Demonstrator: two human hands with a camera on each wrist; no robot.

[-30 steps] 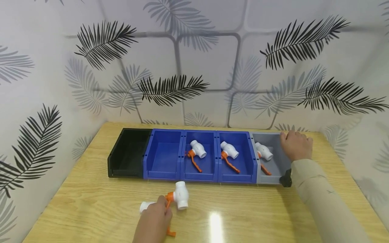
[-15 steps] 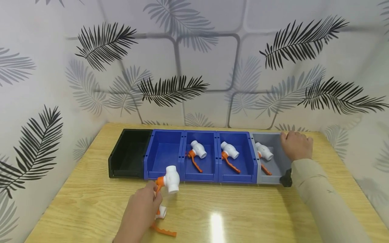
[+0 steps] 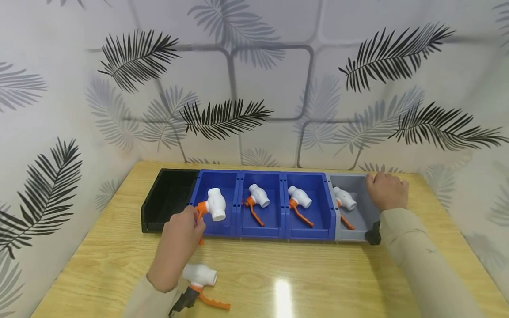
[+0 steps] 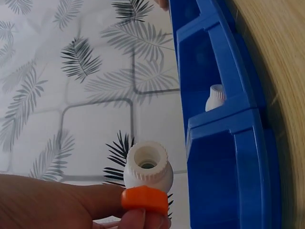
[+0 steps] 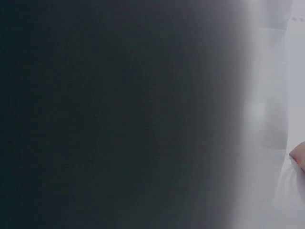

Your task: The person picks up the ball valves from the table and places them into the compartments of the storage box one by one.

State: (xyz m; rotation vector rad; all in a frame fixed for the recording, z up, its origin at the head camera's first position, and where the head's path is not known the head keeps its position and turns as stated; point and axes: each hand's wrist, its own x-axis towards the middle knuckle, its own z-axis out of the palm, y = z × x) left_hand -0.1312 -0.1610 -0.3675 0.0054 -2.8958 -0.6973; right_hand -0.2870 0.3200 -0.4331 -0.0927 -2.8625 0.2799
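Note:
A white ball valve [image 3: 216,204] with an orange handle is held up by my left hand [image 3: 179,240], which pinches it at the handle. In the head view it overlaps the left blue bin [image 3: 224,227]. The left wrist view looks into the valve's round white end [image 4: 148,160], above the orange handle [image 4: 145,199]. My right hand [image 3: 387,191] grips the right wall of the grey bin [image 3: 363,223], fingers curled over the rim. Dark blur fills most of the right wrist view. Behind my left wrist, another ball valve [image 3: 204,276] lies on the table.
A black bin [image 3: 171,198] stands at the row's left end. The middle blue bin [image 3: 260,232], the right blue bin [image 3: 310,233] and the grey bin each hold one ball valve. Behind the wooden table [image 3: 326,274] rises a leaf-patterned wall [image 3: 270,88].
My left hand has lifted the ball valve from the table, moving it forward and left to the left blue bin. The other valve on the table is now more exposed. My right hand stays put.

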